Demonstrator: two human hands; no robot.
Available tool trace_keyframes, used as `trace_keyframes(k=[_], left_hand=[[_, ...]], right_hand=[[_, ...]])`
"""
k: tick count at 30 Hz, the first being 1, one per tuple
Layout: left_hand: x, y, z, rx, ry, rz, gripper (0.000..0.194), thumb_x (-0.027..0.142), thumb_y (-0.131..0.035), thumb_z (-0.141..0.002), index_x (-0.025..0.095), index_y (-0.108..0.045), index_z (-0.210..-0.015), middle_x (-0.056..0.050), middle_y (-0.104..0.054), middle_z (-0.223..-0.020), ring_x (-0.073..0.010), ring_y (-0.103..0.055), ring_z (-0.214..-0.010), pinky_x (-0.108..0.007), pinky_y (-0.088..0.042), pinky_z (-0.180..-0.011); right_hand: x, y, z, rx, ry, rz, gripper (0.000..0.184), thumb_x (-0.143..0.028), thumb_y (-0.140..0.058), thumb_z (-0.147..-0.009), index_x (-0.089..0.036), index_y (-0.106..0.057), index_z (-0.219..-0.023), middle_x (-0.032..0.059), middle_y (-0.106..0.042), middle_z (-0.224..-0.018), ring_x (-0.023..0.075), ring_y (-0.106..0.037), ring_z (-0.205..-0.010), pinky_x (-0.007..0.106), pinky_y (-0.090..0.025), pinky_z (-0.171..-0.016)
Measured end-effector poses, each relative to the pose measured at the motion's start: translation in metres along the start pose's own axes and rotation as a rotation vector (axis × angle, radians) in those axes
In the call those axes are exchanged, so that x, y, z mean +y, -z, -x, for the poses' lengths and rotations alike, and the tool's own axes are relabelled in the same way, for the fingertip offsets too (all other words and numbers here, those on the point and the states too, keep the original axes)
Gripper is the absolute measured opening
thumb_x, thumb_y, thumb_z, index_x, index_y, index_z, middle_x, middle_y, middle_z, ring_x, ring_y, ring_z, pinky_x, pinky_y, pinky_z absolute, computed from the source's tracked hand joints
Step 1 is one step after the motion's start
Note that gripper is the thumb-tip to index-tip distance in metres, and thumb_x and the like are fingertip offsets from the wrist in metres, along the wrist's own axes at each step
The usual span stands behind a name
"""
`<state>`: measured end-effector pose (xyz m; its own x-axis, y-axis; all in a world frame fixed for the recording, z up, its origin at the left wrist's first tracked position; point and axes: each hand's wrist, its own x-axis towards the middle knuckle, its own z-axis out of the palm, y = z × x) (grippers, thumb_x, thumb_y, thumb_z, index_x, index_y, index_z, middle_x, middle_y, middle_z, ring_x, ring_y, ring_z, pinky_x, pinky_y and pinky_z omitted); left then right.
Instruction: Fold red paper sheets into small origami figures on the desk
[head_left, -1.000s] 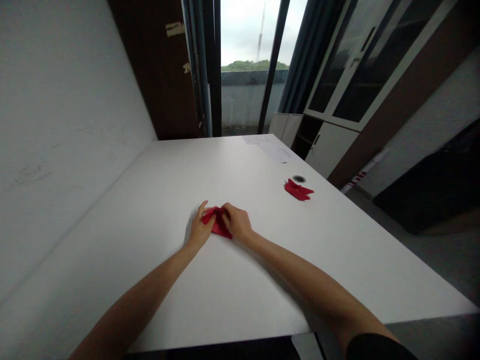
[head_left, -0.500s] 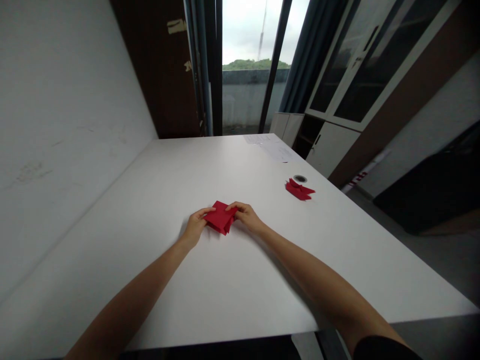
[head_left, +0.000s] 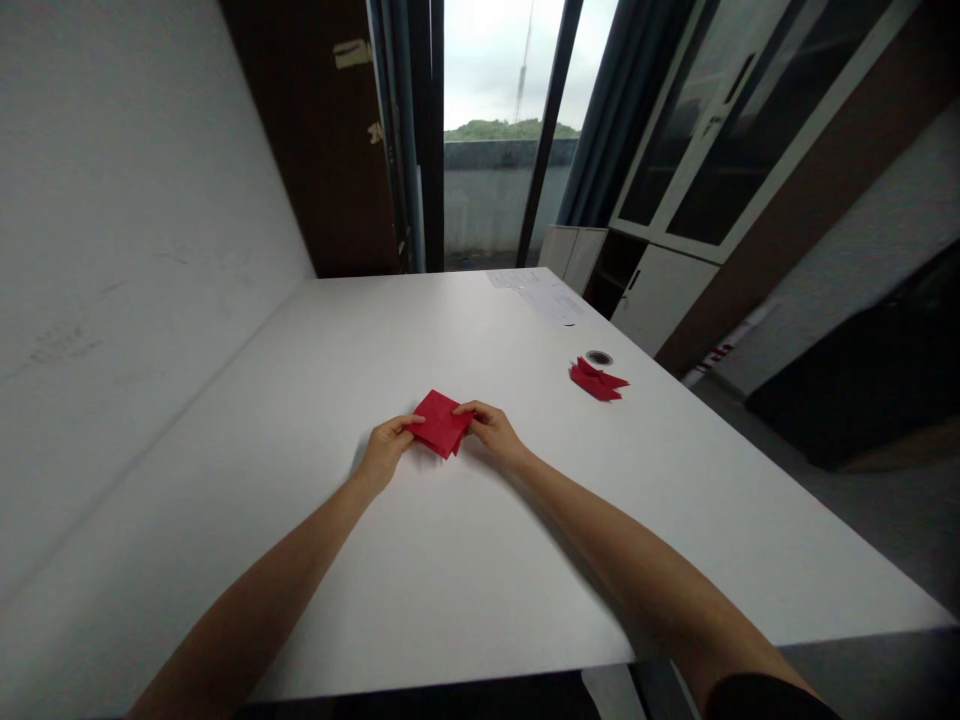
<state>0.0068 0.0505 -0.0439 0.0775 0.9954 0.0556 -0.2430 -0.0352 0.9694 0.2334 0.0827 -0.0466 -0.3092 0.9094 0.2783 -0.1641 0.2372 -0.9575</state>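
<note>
Between my two hands is a folded red paper (head_left: pixel 439 422), square in outline with loose layers showing along its near edge. My left hand (head_left: pixel 390 440) pinches its left corner, thumb on top. The right corner is pinched by my right hand (head_left: pixel 491 430), whose fingertips lie partly over the paper. Both hands are just over the white table (head_left: pixel 450 560). The fingers beneath the paper are hidden.
Farther right on the table lies another folded red paper piece (head_left: pixel 598 380) with pointed ends, beside a round cable hole (head_left: pixel 600 357). Printed sheets (head_left: pixel 547 300) lie at the far right edge. A wall (head_left: pixel 150 250) borders the left side.
The red paper has tilted and shifted slightly away from me, so its top face looks flatter and more square. Both hands keep their hold on its corners.
</note>
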Motion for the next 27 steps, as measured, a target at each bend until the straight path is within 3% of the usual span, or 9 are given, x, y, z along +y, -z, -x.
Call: trace_keyframes(k=[4,11,18,22,27], left_hand=[[-0.002,0.002,-0.002,0.010,-0.024,-0.040,0.040,0.027,-0.066,-0.074,0.014,-0.068,-0.112,-0.011,-0.070,-0.114,-0.0239,-0.066,-0.104,-0.044,-0.051,-0.097],[0.004,0.000,0.003,-0.048,-0.049,-0.201,0.045,0.027,-0.068,-0.077,0.015,-0.066,-0.121,-0.011,-0.070,-0.115,-0.0226,-0.067,-0.101,-0.038,-0.050,-0.096],[0.001,0.003,0.001,-0.021,-0.116,-0.289,0.038,0.040,-0.066,-0.084,0.016,-0.071,-0.113,-0.010,-0.070,-0.115,-0.0239,-0.065,-0.104,-0.038,-0.050,-0.095],[-0.002,0.003,0.000,0.035,-0.111,-0.326,0.034,0.043,-0.067,-0.083,0.015,-0.073,-0.101,-0.008,-0.073,-0.101,-0.0233,-0.066,-0.096,-0.037,-0.051,-0.091],[0.000,0.000,0.002,-0.004,-0.120,-0.255,0.029,0.039,-0.068,-0.083,0.016,-0.064,-0.101,-0.006,-0.072,-0.095,-0.0193,-0.067,-0.087,-0.030,-0.052,-0.080]], right_hand=[[-0.005,-0.003,0.004,-0.073,0.000,0.005,0.028,-0.028,-0.062,-0.081,-0.017,-0.067,-0.106,0.0046,-0.067,-0.090,0.0146,-0.061,-0.073,0.030,-0.051,-0.072],[-0.005,-0.007,0.006,-0.059,-0.018,0.002,0.026,-0.026,-0.063,-0.079,-0.016,-0.067,-0.103,0.0030,-0.067,-0.084,0.0138,-0.060,-0.068,0.029,-0.049,-0.069],[-0.009,-0.004,0.006,-0.004,0.035,0.194,0.026,-0.037,-0.063,-0.083,-0.017,-0.070,-0.098,0.0061,-0.067,-0.098,0.0165,-0.060,-0.082,0.030,-0.049,-0.077],[-0.012,-0.005,0.006,0.061,0.030,0.273,0.028,-0.044,-0.063,-0.086,-0.016,-0.066,-0.083,0.0023,-0.063,-0.080,0.0151,-0.055,-0.075,0.027,-0.045,-0.072],[-0.009,-0.008,0.006,0.097,-0.013,0.259,0.034,-0.047,-0.062,-0.086,-0.016,-0.060,-0.074,-0.0017,-0.054,-0.065,0.0121,-0.046,-0.061,0.024,-0.037,-0.060]])
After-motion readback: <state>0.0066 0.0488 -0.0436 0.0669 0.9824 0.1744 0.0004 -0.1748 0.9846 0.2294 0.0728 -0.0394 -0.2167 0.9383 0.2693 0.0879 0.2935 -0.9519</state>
